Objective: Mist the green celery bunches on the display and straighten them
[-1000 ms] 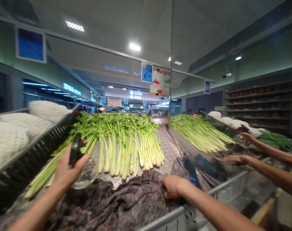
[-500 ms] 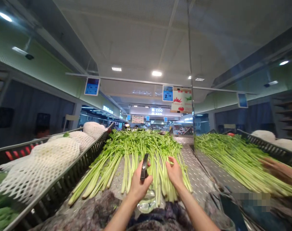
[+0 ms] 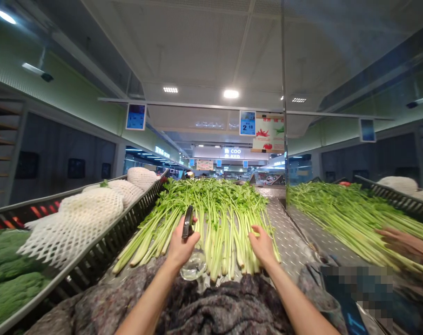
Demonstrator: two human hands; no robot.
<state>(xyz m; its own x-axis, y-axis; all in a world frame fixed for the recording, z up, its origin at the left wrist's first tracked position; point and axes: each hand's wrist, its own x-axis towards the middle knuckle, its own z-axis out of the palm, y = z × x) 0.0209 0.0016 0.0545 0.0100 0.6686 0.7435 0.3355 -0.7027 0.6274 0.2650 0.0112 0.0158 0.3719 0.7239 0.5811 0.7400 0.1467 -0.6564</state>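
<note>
My left hand is wrapped round a clear spray bottle with a black trigger head; the bottle's see-through body shows below the wrist. It is held above the cut ends of the celery, which lies spread in a wide layer, leaves at the far side and pale stalks toward me. Over the right part of these stalks is my right hand, fingers apart and nothing visible in it. Whether it touches the stalks I cannot tell.
On the left a black crate holds broccoli and produce in white foam nets. A mirrored wall rises on the right, above the dimpled metal shelf. Dark mottled cloth lies along the front.
My left hand has moved left with the spray bottle, away from the middle stalks. My right hand has shifted slightly right over the celery. The view has tilted a little downward.
</note>
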